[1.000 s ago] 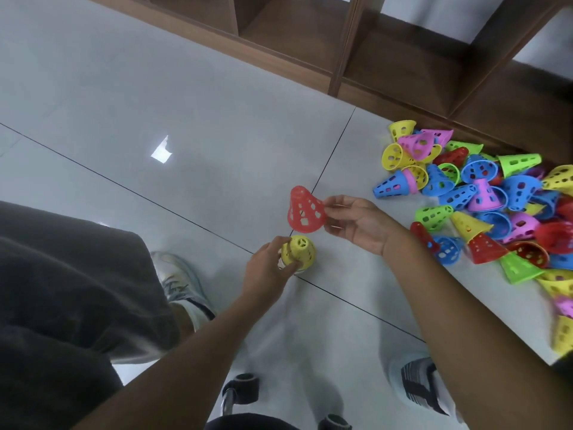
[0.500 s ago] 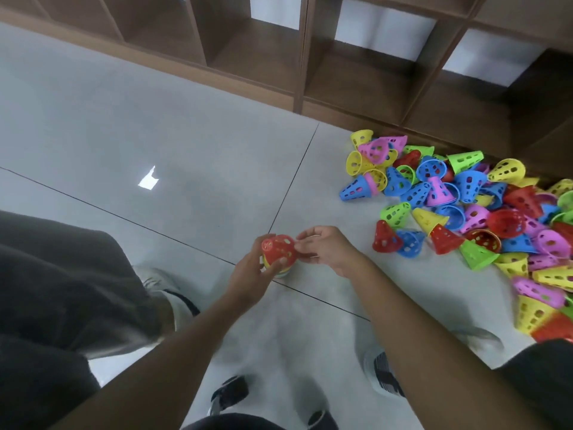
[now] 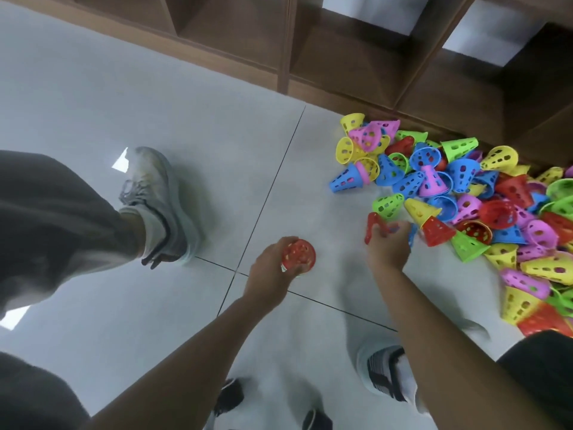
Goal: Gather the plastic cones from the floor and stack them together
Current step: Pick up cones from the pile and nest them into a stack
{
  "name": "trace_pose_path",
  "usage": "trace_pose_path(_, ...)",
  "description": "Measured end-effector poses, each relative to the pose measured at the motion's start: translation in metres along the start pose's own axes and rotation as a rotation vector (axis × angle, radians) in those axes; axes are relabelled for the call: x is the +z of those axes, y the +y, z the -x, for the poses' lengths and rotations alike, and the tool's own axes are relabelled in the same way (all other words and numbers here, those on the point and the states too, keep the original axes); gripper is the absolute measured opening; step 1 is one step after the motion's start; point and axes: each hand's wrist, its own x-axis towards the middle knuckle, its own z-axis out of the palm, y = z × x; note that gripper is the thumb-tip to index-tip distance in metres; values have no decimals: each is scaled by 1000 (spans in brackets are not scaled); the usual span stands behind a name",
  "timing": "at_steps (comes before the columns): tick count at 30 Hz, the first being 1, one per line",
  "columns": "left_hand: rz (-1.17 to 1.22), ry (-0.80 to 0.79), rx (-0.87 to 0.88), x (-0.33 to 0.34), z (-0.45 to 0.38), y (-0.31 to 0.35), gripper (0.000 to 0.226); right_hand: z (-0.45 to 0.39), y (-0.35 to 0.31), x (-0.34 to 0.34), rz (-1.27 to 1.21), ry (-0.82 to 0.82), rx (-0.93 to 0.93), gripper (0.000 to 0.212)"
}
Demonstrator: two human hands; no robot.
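Over a pale tiled floor, the left hand curls its fingers round a small stack of cones, seen almost end on: a red cone on the outside with a sliver of yellow showing at its lower edge. That stack is held above the spot where two tile joints meet, near the middle of the view. To its right, well apart from it, the right hand reaches into the near edge of the cone pile and closes its fingers on another red cone; the hand is motion-blurred, so the exact hold is hard to make out, but the cone's rim sticks out to the left of the fingers. Just beside that hand lie a green cone, a yellow cone and a further red one. The pile spreads right and back, a loose heap of blue, pink, yellow, green and red perforated cones lying on their sides, some nested in pairs, up against a brown wooden shelf unit along the top of the view. At left, a leg in dark trousers ends in a grey shoe planted on the floor; a second shoe shows at the bottom, below the right forearm.
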Motion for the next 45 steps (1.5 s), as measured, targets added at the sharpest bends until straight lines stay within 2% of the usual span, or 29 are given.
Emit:
trace_pose_path(2,-28,-4,28,4,-6,6,52,-6,8,-5,60,69,26,39)
trace_pose_path(4,-66,-23,59,6,-12,12,51,-11,12,-6,104,26,77,43)
trace_pose_path(7,-117,-65,89,6,-24,23,52,-31,23,-1,35,-125,166,32)
trace_pose_path(11,-169,-112,126,6,-46,33,54,-82,72,26,-23,-192,204,21)
trace_pose_path(17,-301,-209,129,-1,-85,57,55,-55,9,1,-244,-245,360,4)
trace_pose_path(19,-369,-285,124,-6,-100,66,57,-58,3,1,-358,-243,438,14)
trace_pose_path(21,-402,-383,113,-14,-113,77,63,-63,-3,-1,-416,-262,488,22)
trace_pose_path(23,-410,-456,95,-22,-125,88,75,-70,-10,-5,-383,-316,487,6)
trace_pose_path(25,-374,-480,66,-27,-135,101,90,-77,-16,-10,-361,-391,476,9)
trace_pose_path(27,-293,-471,42,-29,-144,112,95,-81,-29,-17,-445,-471,462,12)
trace_pose_path(29,-204,-436,26,-27,-151,120,82,-84,-43,-26,-573,-535,449,23)
trace_pose_path(32,-88,-366,-22,-23,-157,125,66,-86,-54,-32,-681,-671,412,26)
trace_pose_path(34,-23,-338,-25,-19,-155,127,61,-81,-62,-35,-683,-753,397,26)
trace_pose_path(38,68,-269,48,-14,-149,126,33,-73,-75,-35,-608,-915,356,30)
trace_pose_path(41,127,-235,87,-17,-146,125,33,-70,-82,-33,-582,-988,333,31)
trace_pose_path(43,150,-209,110,-21,-143,125,32,-69,-85,-33,-584,-1026,317,27)
trace_pose_path(45,138,-163,137,-25,-141,123,23,-70,-86,-36,-562,-1009,303,7)
